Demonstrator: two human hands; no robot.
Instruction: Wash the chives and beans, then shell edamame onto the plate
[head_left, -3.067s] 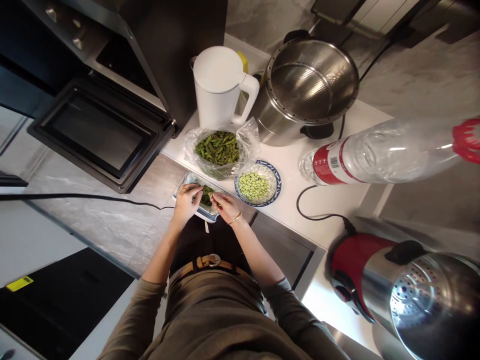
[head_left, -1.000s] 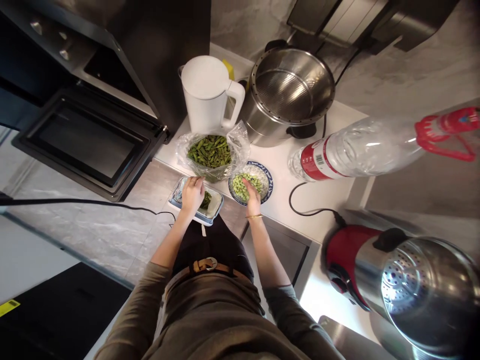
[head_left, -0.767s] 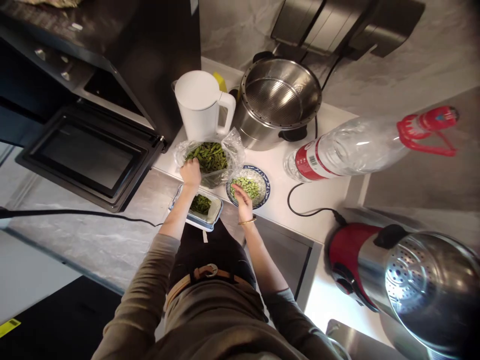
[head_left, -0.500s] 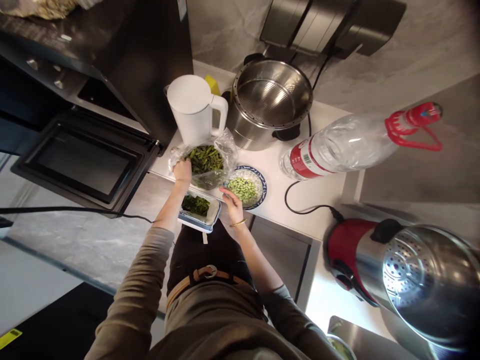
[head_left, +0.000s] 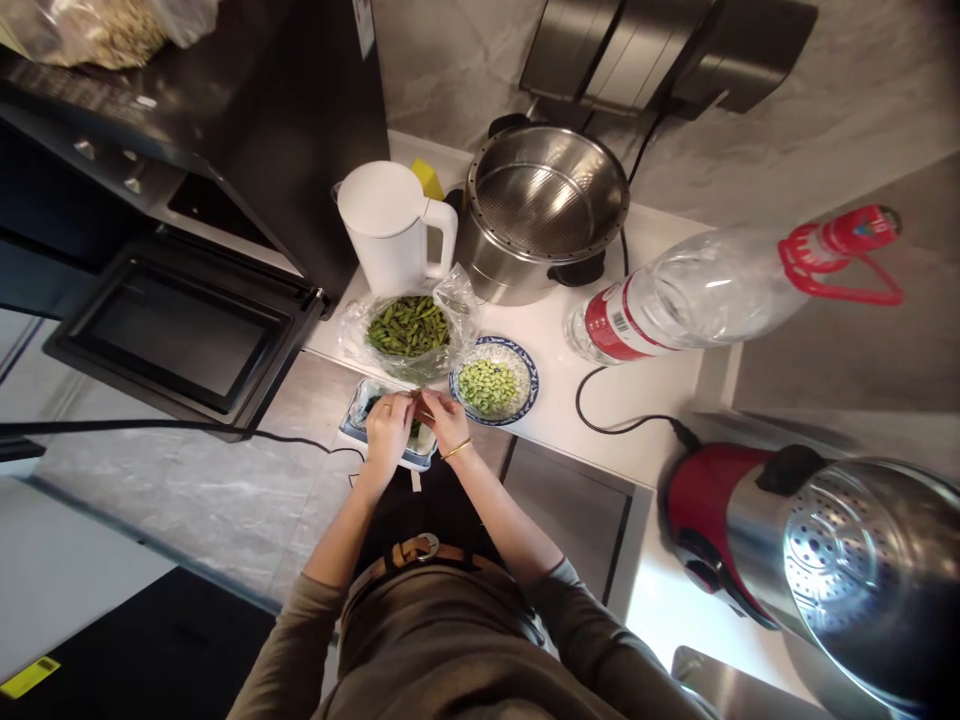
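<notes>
My left hand (head_left: 388, 430) and my right hand (head_left: 444, 420) meet over a small rectangular dish (head_left: 358, 412) of empty green pods at the counter's near edge. Both pinch one edamame pod (head_left: 420, 404) between their fingertips. Just behind the dish stands a clear plastic bag of whole edamame pods (head_left: 409, 326). To its right sits a blue-rimmed plate (head_left: 527, 362) heaped with shelled pale green beans (head_left: 487, 385). A thin gold bangle circles my right wrist.
A white kettle (head_left: 390, 225) and a steel pot (head_left: 546, 200) stand behind the bag. A large water bottle (head_left: 697, 295) lies on its side at the right, with a black cord (head_left: 622, 425) below it. A black oven with its door open (head_left: 187, 320) is at the left.
My left hand reached into the bag of pods and came back with a pod. My right hand left the plate of beans, and both hands now meet over the small dish.
</notes>
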